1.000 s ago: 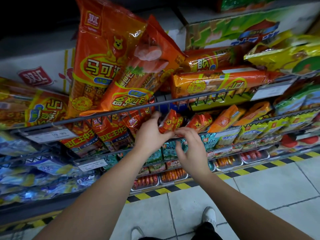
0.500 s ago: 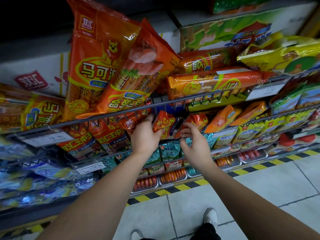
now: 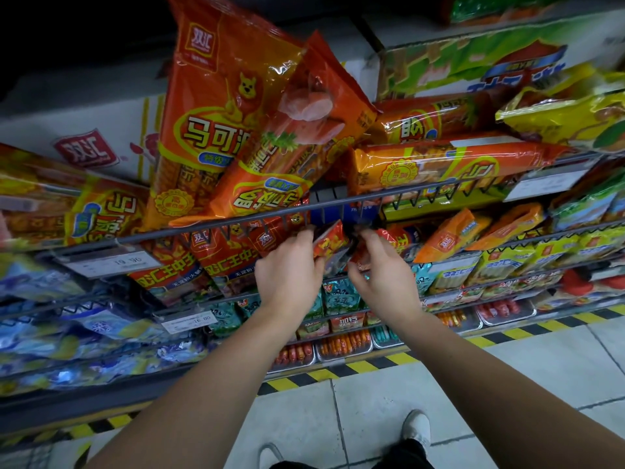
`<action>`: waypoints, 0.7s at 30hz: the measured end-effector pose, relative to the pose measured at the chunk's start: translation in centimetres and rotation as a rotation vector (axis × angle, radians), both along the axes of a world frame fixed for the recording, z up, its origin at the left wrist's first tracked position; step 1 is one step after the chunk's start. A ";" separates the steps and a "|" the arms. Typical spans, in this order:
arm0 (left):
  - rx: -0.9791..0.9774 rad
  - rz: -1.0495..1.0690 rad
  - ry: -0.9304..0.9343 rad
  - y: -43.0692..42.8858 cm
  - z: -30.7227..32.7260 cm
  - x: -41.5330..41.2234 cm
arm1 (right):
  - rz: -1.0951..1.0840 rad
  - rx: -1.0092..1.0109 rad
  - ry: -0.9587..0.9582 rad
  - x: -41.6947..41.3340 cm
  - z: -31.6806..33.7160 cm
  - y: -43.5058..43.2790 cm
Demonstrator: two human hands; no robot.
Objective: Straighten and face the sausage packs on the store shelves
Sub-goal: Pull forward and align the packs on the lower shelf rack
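Both bare forearms reach up and away from the body, converging on the second shelf just under the grey wire rail (image 3: pixel 338 204) of the top tier. The left hand (image 3: pixel 287 270) is raised with its back to the camera and the wrist bent slightly right. Its fingers are curled round the left edge of a small red sausage pack (image 3: pixel 329 242), so that is a firm grip. The pack stands tilted at the front of the second shelf, in the gap between the two hands, with its top almost touching the rail.

The right hand (image 3: pixel 382 275) sits just beside it, knuckles up. Its fingers hook over the top of a neighbouring red pack (image 3: pixel 361 257) with the thumb tucked in below, pinching it. The two hands are close together but not touching.

Above the rail, a tall orange sausage pack (image 3: pixel 216 123) stands upright. An upside-down pack (image 3: pixel 291 164) leans across it, tilting from lower left to upper right. To the right of those, a long orange pack (image 3: pixel 456 164) lies flat on its side along the rail. On the left, a price tag (image 3: pixel 111 264) reading 19.90 hangs from the top tier's edge. Near the bottom of the view, two white shoes (image 3: pixel 417 429) stand on pale floor tiles
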State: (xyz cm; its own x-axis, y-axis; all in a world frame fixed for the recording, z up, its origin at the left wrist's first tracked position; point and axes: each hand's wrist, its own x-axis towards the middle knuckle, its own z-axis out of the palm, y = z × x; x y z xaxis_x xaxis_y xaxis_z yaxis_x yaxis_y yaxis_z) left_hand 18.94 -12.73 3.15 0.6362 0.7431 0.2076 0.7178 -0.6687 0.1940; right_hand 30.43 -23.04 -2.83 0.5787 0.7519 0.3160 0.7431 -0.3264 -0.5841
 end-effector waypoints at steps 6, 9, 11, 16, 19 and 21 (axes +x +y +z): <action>-0.069 -0.009 -0.003 0.7 0.5 0.4 | 0.072 -0.028 0.034 0.6 1.7 1.9; -0.068 -0.021 0.032 1.0 0.4 0.8 | 0.092 -0.096 0.114 1.3 2.2 3.2; -0.070 -0.030 0.060 1.3 0.4 1.1 | 0.093 -0.137 0.090 1.8 2.7 3.7; -0.171 -0.006 -0.034 1.9 -0.1 0.6 | 0.073 -0.243 -0.009 2.8 3.0 4.1; -0.231 0.026 -0.180 2.0 -0.6 -0.4 | -0.012 -0.220 0.051 3.9 2.5 3.9; -0.313 0.051 -0.270 2.1 -1.2 -0.8 | -0.104 -0.180 0.164 5.2 2.2 3.7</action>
State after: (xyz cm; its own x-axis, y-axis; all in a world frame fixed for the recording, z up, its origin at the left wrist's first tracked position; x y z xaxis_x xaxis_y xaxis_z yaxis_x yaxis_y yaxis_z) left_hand 18.13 -10.66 1.99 0.5509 0.8258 0.1206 0.6438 -0.5125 0.5682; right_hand 35.60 -19.29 -0.67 0.6879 0.7215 0.0782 0.6003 -0.5052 -0.6200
